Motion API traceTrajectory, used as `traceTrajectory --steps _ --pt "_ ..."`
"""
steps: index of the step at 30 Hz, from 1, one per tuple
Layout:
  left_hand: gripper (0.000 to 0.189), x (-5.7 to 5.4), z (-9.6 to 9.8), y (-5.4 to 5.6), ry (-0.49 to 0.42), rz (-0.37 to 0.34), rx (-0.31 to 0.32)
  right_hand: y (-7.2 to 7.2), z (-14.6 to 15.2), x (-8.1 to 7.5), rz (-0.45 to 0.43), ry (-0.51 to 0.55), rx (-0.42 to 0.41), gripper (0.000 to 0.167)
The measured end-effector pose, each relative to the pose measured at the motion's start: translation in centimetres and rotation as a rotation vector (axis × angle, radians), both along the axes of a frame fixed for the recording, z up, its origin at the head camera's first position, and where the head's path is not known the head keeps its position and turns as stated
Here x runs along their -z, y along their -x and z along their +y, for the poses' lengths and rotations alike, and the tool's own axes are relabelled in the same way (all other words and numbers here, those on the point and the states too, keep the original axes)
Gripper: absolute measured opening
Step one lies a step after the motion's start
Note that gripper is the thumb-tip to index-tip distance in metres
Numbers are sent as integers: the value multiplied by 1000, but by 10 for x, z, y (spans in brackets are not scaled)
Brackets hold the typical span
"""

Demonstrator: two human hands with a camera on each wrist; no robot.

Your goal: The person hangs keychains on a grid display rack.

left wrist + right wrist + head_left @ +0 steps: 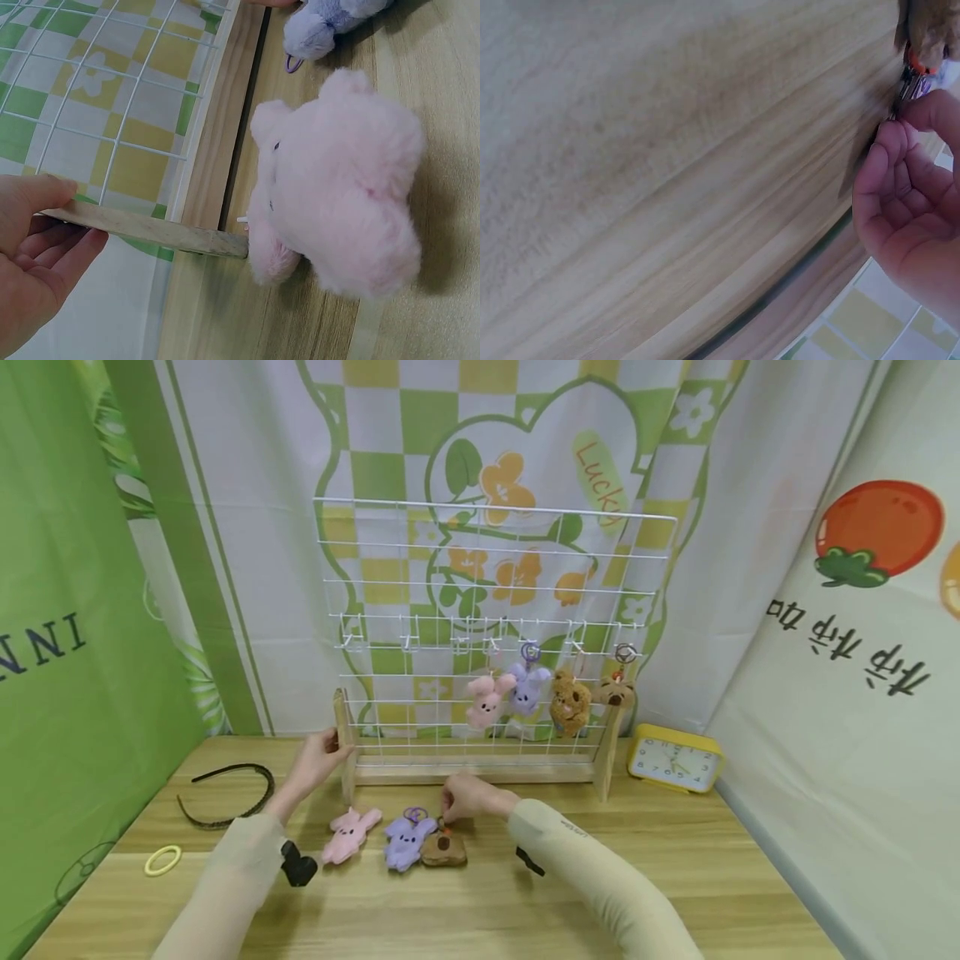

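Head view: left hand [317, 760] round flat wooden post [348, 778], right hand [468, 798] pinch-tight on brown plush keychain [446, 852]

The rack [540, 772] stands on the table [420, 918] in front of me, with the curtain [262, 568] behind it. My left hand [318, 758] is on its left post [348, 785]. Between my forearms, before the rack, lie the left toy [349, 835], set apart, then the middle toy [405, 845] and, just beside it, the right toy [444, 850], with my right hand [470, 797] at its top end. Four hanging toys [572, 703] line the rack's right half. Right of the rack sits the clock [675, 758]. Left of my left forearm lies the headband [272, 781], and the bangle [147, 865] is nearer me.
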State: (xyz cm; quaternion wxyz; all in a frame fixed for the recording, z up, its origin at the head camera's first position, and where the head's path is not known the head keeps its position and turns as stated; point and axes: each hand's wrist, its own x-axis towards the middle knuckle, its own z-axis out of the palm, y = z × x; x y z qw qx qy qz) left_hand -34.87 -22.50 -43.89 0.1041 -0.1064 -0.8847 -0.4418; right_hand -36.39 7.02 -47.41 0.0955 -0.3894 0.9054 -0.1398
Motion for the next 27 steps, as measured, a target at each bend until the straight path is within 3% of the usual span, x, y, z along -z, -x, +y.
traceTrajectory --steps 4,5,12,21,27 --pt "39 1 0 0 8 -10 0 -1 4 1 7 -9 -7 11" --pt "39 1 0 0 4 -15 0 -8 4 -8 -27 -17 19 10" --pt "38 1 1 1 -18 -8 6 -17 12 -23 -61 31 54 4" --pt "38 1 1 1 -15 7 13 -23 26 -50 -169 140 28 5" --pt "39 0 0 1 0 6 0 -32 31 -74 -97 181 -17 4"
